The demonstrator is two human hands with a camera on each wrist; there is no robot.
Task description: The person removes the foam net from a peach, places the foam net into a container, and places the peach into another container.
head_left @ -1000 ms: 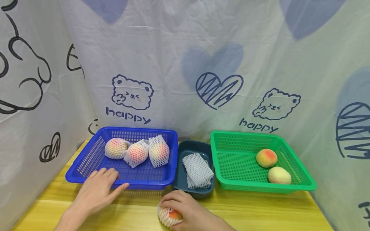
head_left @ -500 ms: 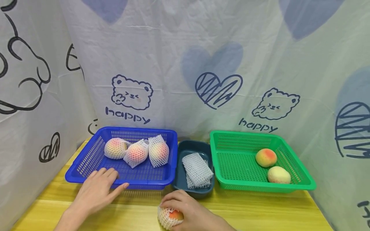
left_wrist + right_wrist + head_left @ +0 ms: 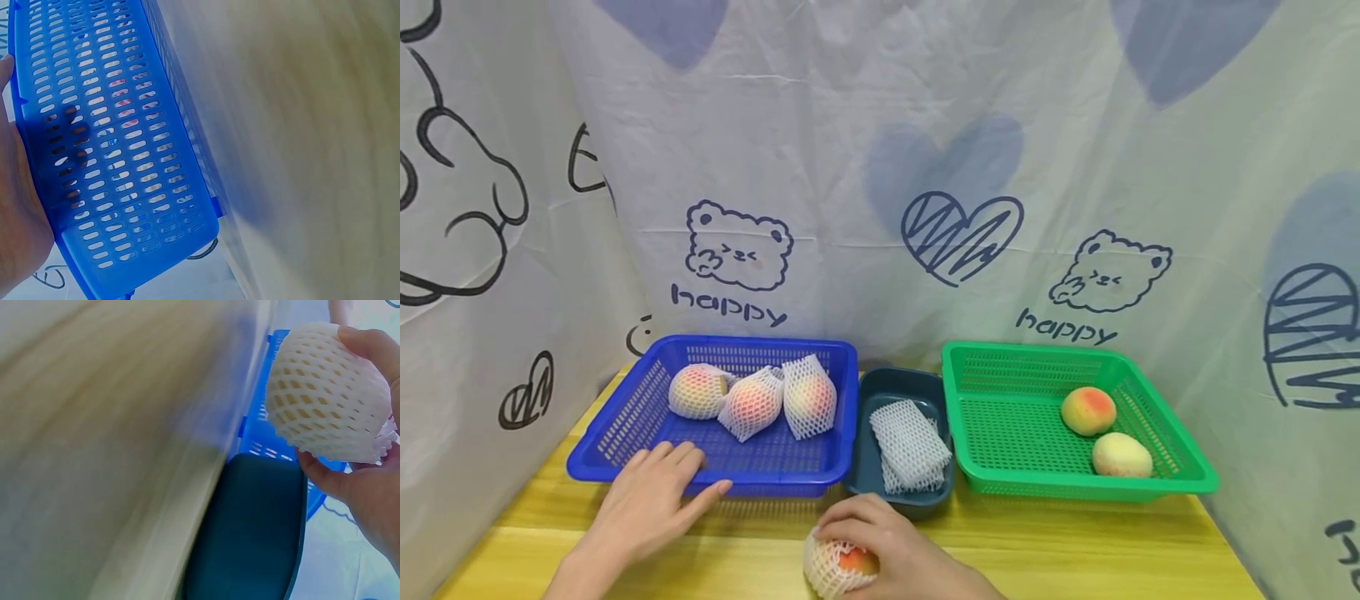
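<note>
My right hand grips a peach in a white foam net, low in front of the baskets. Part of its red-orange skin shows bare beside the net in the head view. From the right wrist, thumb and fingers stand on opposite sides of the netted fruit. My left hand rests on the front rim of the blue basket, fingers reaching over the edge and thumb pointing right. Inside that basket lie three netted peaches. The left wrist view shows the basket's slotted wall beside the hand.
Between the baskets stands a dark teal tray holding folded white foam nets. At the right, a green basket holds two bare peaches. Everything stands on a yellow wooden table, with a printed cloth hanging behind.
The head view has shifted slightly. The right hand keeps its grip on the netted peach near the same spot, and the left hand stays on the blue basket's rim.
</note>
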